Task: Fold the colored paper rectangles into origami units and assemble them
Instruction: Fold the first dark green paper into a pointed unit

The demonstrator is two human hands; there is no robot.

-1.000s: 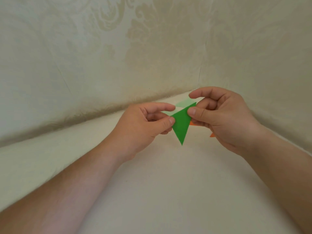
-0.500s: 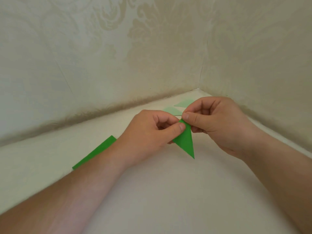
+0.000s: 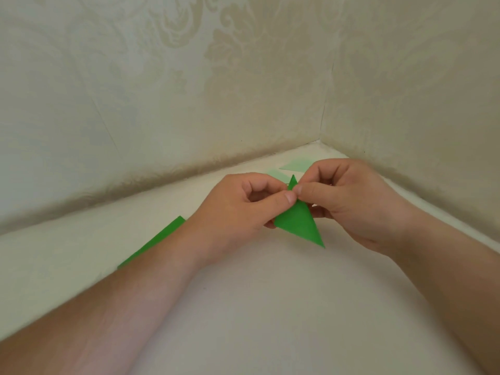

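A folded green paper triangle (image 3: 299,223) is held just above the white surface, its long point aimed down and to the right. My left hand (image 3: 238,212) pinches its upper left part between thumb and forefinger. My right hand (image 3: 349,201) pinches the upper right part, and the two thumbs meet near the triangle's top tip. A flat green paper rectangle (image 3: 155,240) lies on the surface to the left, partly hidden behind my left forearm.
Two pale green paper pieces (image 3: 296,165) lie near the corner behind my hands. Cream patterned walls (image 3: 189,90) close the surface in at the back and on the right. The white surface (image 3: 270,307) stretches toward me between my forearms.
Both hands came down and toward me with the green triangle. Its point swung from straight down to down-right. The green rectangle came into view on the left; an orange scrap is no longer seen.
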